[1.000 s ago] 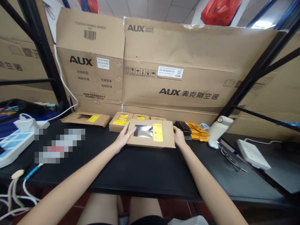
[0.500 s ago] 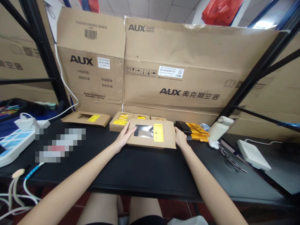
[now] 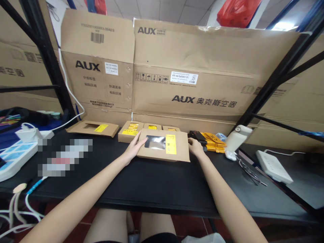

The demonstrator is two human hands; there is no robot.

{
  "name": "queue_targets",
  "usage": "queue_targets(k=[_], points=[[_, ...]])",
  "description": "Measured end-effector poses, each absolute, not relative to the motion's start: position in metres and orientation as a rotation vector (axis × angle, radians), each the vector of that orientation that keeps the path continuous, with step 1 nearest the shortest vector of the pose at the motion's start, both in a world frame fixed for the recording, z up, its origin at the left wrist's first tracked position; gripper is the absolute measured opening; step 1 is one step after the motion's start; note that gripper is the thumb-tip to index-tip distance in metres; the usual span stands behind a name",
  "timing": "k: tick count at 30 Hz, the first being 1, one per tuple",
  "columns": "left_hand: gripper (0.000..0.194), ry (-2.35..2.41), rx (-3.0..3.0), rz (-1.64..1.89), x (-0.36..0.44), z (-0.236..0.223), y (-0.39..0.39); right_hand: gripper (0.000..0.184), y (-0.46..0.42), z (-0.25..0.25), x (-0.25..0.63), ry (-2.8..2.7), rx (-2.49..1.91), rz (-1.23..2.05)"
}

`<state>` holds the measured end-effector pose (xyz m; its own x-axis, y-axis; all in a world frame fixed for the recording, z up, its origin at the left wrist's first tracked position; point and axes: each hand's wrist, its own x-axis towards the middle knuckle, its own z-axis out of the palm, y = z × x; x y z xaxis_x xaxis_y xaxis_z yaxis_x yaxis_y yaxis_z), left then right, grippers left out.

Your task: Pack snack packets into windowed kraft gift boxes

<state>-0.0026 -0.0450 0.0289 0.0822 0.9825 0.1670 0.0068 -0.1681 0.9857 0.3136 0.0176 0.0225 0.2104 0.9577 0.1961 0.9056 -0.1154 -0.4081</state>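
Note:
A flat brown cardboard box with a clear window and a yellow label stands tilted over the black table. My left hand is closed on its left edge, thumb on the front near the window. At the upper right edge, my right hand has curled fingers touching the box; its fingertips are partly hidden. Behind the box sit several similar boxes, one of them an open-windowed box with yellow packets inside. Right of my right hand lie black packets and orange packets.
A box with a cut-out window lies at the back left. Large AUX cardboard walls off the rear. On the right are a cream bottle, glasses and a white power strip. Another power strip lies left.
My right hand has shifted slightly right, its fingers now showing beside the box edge. The box has dipped a little at its right side. My left hand keeps its hold.

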Motion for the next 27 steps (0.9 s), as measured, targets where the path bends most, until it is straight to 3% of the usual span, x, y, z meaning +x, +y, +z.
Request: queue_targets(k=[21,27], points=[[0.072,1.095,1.392,1.250,-0.0018,0.0290,-0.0455,0.033,0.0123,0.0226,0.3109,-1.714,-2.013,0.080],[0.072,1.088,1.386,1.255,-0.0021,0.0287,-0.0446,0.028,0.0144,0.0244,0.3129,-1.536,-1.797,0.002]])
